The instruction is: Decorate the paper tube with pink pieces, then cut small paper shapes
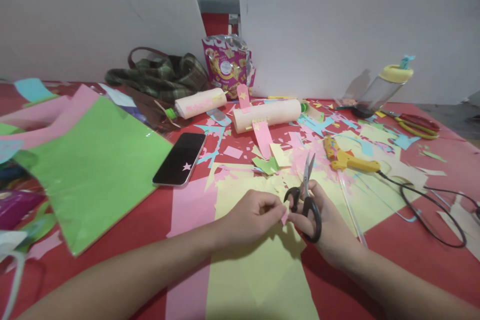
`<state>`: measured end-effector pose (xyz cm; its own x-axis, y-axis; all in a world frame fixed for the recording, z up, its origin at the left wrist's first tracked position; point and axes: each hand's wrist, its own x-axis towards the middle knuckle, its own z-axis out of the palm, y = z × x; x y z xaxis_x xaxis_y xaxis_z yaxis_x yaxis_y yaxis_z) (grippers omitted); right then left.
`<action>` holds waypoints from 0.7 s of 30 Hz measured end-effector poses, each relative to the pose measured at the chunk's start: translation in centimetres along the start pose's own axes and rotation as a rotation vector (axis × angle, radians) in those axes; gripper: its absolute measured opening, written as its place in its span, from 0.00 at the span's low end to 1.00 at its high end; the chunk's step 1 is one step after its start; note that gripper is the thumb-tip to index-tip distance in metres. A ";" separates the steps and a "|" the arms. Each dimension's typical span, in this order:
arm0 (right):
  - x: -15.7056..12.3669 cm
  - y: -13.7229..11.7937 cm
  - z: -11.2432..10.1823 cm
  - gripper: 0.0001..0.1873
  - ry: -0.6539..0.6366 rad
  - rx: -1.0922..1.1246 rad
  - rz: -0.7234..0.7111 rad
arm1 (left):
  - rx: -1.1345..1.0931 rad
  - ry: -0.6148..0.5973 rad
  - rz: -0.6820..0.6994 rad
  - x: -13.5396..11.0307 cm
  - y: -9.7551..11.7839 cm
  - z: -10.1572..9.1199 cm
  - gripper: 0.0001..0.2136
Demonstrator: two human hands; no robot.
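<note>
My left hand (253, 217) pinches a small piece of pink and pale yellow paper (285, 213) between thumb and fingertips. Close by on the right, my right hand (326, 225) has black-handled scissors (307, 187) hooked on its fingers, blades pointing up and slightly apart. The right thumb and a fingertip also meet at the edge of the paper piece. Beneath both hands lies a pale yellow sheet (258, 280), overlapping a pink sheet (189, 260).
A phone (180, 160) bears a pink star. Two paper-wrapped bottles (268, 115) with green caps lie behind scattered scraps. At right are a yellow glue gun (350, 161) with a looping cord, a clear bottle (384, 91) and more scissors (416, 127). Green paper (101, 165) covers the left.
</note>
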<state>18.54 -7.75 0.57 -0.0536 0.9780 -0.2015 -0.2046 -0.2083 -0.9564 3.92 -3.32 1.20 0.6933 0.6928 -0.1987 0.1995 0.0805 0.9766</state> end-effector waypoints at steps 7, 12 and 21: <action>-0.1 0.1 -0.1 0.17 0.061 -0.049 0.005 | -0.012 0.081 -0.025 0.1 0.0 -0.1 0.13; 0.1 0.2 0.0 0.17 0.086 -0.040 -0.018 | -0.036 0.106 -0.021 0.2 0.5 -0.2 0.13; 0.0 0.1 -0.1 0.19 0.084 -0.028 -0.016 | 0.112 0.005 0.046 0.1 0.2 -0.1 0.15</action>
<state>18.57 -7.76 0.45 0.0317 0.9788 -0.2022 -0.1772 -0.1936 -0.9650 4.00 -3.15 1.34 0.7001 0.6973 -0.1537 0.2443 -0.0318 0.9692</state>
